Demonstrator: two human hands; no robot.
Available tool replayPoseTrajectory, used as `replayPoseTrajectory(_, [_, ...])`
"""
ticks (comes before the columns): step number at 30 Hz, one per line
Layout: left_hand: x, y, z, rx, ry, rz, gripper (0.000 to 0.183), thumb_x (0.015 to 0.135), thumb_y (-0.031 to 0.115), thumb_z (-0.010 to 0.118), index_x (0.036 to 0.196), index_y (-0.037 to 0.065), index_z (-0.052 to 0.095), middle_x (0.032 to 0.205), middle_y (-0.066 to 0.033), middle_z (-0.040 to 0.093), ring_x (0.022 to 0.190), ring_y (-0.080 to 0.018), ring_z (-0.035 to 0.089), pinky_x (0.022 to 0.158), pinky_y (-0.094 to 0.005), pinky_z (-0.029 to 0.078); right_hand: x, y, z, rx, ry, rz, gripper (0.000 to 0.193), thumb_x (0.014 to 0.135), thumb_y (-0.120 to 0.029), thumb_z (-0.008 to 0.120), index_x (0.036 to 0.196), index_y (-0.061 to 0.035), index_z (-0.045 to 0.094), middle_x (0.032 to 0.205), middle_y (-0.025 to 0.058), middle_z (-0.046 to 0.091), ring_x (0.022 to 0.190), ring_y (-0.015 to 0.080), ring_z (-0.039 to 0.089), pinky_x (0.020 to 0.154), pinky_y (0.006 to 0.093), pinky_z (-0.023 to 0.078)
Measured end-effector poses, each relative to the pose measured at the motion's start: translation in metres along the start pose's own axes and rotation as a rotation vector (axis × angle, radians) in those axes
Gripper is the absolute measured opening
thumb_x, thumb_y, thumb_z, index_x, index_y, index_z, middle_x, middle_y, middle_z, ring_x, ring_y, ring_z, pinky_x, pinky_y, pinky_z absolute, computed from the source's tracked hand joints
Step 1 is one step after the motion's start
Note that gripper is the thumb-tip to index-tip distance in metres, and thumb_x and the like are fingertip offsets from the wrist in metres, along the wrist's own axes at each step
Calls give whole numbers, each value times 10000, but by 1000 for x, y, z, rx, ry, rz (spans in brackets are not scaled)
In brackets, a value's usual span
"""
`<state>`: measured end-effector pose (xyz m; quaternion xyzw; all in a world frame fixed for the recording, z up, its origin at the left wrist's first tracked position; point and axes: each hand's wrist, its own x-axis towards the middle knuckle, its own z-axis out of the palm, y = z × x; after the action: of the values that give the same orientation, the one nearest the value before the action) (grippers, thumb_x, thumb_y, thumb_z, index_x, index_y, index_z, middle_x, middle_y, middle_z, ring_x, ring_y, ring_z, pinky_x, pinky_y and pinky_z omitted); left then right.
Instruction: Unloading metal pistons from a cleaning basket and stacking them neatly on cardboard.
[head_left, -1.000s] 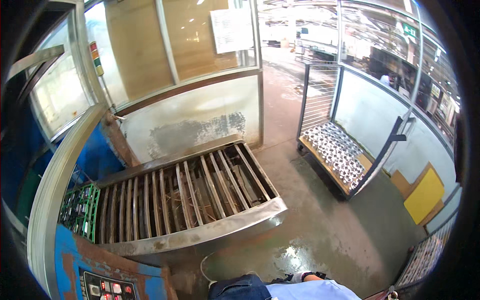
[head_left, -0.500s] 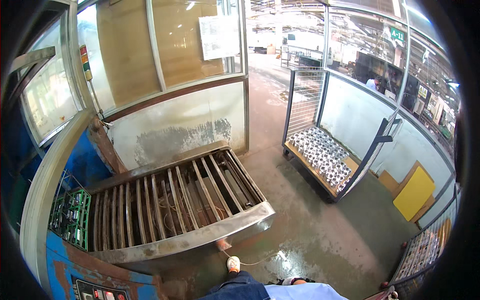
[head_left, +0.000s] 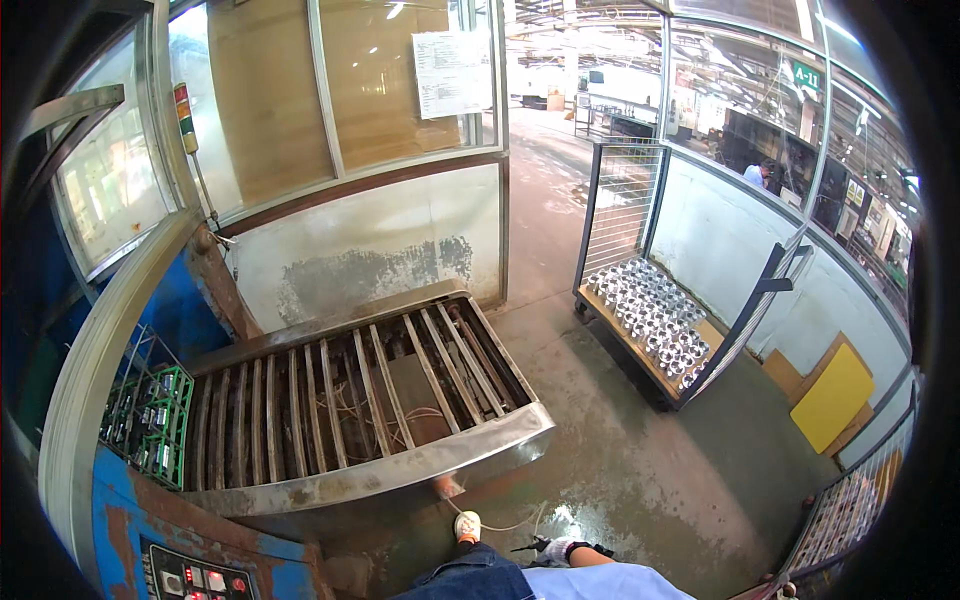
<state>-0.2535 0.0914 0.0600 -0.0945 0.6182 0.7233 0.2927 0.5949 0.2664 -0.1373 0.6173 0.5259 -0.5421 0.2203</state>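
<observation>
At the lower edge my right hand (head_left: pixel 557 550), in a white-and-black glove, is closed around a dark tool with a thin nozzle (head_left: pixel 524 548) that points left. A thin hose (head_left: pixel 500 528) curves over the wet floor near it; I cannot tell whether the two are joined. My left hand is out of sight. To the left, a green wire basket (head_left: pixel 172 425) with shiny metal parts inside stands at the far left end of a metal roller conveyor (head_left: pixel 400 478), well apart from my hand.
A blue control panel (head_left: pixel 190 540) with lit buttons fills the lower left. A cart (head_left: pixel 640 345) with rows of silver metal parts stands at right, near a yellow board (head_left: pixel 833 398). Another loaded rack (head_left: pixel 850 500) is at lower right. A person (head_left: pixel 757 174) is far behind the glass.
My right hand has come further into view at the lower edge, and the dark tool now shows in it. The whole view has shifted slightly.
</observation>
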Motion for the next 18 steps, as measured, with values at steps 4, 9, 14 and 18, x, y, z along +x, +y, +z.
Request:
replayPoseTrajectory(4, [0,-2,8,308,90,-102,623,911,636,363,1332,213,542,1436,-18,526,1347,-313,372,1062,-641,257,25,7,11,-80,51,5,511,931,-541,465,1313,-221,578,1158,123,679,1010,356,621,889,435,476])
replayPoseTrajectory(9, [-2,4,4,328,84,-94,629,908,638,362,1332,211,540,1441,-23,519,1353,-316,363,1061,-646,252,16,7,19,-94,49,56,525,960,-547,415,1415,-291,472,1208,127,663,1061,351,622,915,435,475])
replayPoseTrajectory(14, [-4,5,12,347,70,-110,634,905,641,361,1333,208,539,1446,-28,513,1359,-319,355,1059,-651,248,19,36,35,-99,162,-7,542,938,-527,460,1422,-283,466,1303,102,624,1127,336,619,931,413,487])
replayPoseTrajectory(18, [-8,7,7,345,82,-112,639,903,643,360,1334,206,537,1450,-32,508,1363,-322,348,1058,-655,244,49,60,47,-63,142,5,573,883,-481,546,1406,-253,488,1276,100,641,1089,326,635,903,417,502])
